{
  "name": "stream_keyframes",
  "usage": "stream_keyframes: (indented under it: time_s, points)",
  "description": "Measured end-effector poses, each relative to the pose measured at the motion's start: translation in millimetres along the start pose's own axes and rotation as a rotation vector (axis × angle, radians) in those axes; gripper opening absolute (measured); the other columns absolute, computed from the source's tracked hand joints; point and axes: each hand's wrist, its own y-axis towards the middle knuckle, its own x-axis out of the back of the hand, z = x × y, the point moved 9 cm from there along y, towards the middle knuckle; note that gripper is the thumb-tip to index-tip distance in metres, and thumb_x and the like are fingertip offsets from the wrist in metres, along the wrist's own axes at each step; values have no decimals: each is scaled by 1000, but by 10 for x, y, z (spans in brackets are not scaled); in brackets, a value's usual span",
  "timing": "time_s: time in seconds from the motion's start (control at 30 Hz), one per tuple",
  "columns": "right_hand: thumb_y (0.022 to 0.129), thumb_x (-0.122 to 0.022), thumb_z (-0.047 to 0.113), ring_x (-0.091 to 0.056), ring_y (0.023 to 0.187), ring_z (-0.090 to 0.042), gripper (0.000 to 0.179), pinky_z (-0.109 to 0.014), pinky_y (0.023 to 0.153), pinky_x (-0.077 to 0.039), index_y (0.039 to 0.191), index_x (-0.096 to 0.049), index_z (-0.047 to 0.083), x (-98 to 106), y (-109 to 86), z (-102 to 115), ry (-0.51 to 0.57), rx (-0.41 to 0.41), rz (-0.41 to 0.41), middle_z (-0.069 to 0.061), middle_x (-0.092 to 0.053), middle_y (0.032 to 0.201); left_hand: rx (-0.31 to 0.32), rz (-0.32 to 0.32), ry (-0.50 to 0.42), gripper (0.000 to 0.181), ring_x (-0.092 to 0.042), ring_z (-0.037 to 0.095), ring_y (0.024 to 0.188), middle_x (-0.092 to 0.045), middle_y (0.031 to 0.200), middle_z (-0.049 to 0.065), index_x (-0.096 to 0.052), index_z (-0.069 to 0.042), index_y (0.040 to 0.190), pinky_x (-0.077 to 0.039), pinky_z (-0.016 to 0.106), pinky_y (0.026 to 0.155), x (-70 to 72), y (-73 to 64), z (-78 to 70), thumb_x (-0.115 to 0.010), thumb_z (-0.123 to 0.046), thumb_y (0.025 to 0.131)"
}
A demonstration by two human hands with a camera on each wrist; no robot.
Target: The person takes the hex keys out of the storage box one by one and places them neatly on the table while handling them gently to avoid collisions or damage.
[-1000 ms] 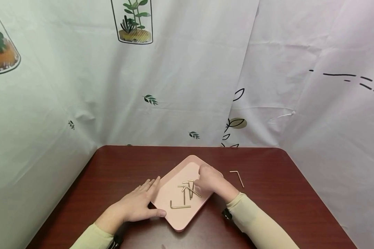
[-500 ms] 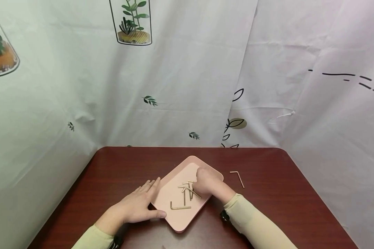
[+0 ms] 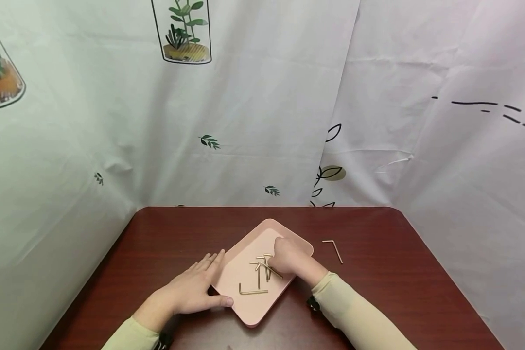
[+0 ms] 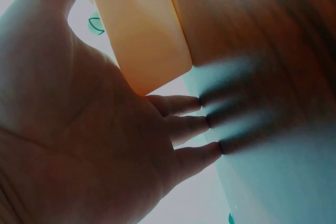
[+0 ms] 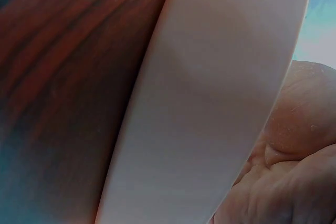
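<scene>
A pink rectangular tray (image 3: 251,311) lies askew on the table, holding several brass-coloured hex keys (image 3: 259,279) in a loose cluster. Spread along the tray's left side is my left hand (image 3: 191,289), thumb at the near-left rim and fingers straight. The left wrist view shows its fingertips (image 4: 212,148) down on the table beside the tray wall (image 4: 142,35). My right hand (image 3: 290,257) reaches over the right rim into the tray, fingers bent down at the cluster's right side. Its fingertips are hidden, so I cannot tell whether they pinch a key.
One more hex key (image 3: 337,253) lies on the dark red wooden table (image 3: 376,291), right of the tray. White printed curtains (image 3: 262,107) hang behind the table and on both sides. In the right wrist view, the tray's outer wall (image 5: 205,87) fills the middle.
My right hand has shifted slightly left and nearer, over the right side of the hex-key cluster. The left hand and the tray stay where they were.
</scene>
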Motion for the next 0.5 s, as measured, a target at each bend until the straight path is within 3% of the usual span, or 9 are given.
stream_keyframes:
  time_s: [0.23, 0.5]
  points:
    - [75, -74, 10, -46, 49, -13, 25, -27, 46, -37, 69, -51, 17, -208, 136, -158, 26, -7, -7, 6, -43, 58, 8, 10, 5, 131, -32, 51, 163, -29, 179, 24, -21, 3, 175, -34, 70, 127, -16, 21, 8, -71, -83, 91]
    - [74, -76, 15, -51, 49, -16, 26, -28, 44, -41, 66, -52, 19, -252, 162, -156, -25, -17, 13, 3, -49, 58, 16, 18, -11, 130, -31, 51, 163, -29, 180, 24, -21, 3, 175, -32, 70, 127, -10, 11, 9, -72, -82, 91]
